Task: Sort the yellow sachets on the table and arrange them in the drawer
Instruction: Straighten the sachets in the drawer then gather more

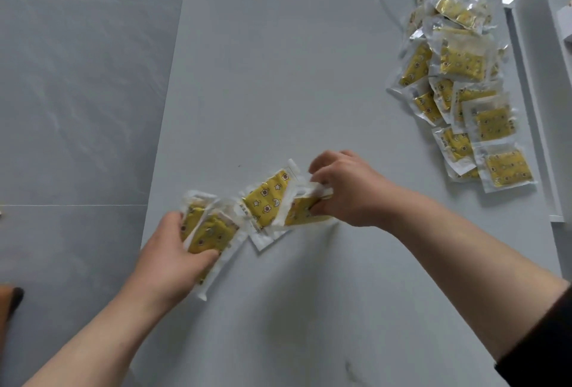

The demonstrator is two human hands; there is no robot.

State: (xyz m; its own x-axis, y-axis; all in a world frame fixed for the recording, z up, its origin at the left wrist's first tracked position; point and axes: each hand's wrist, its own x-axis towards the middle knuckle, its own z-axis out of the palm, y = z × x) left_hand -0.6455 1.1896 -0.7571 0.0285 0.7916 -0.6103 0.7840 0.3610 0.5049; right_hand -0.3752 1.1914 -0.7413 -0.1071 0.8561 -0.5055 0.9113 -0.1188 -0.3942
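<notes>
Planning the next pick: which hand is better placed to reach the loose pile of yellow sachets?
Probably the right hand: it sits nearer the pile, though it pinches a sachet. The left hand grips a bunch farther away.

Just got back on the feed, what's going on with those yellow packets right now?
A person is gathering yellow sachets near the front of the table. The left hand grips a small bunch of sachets, and the right hand pinches a single sachet. A star-printed sachet lies between the hands. A larger loose pile waits at the far right beside a white panel.
</notes>
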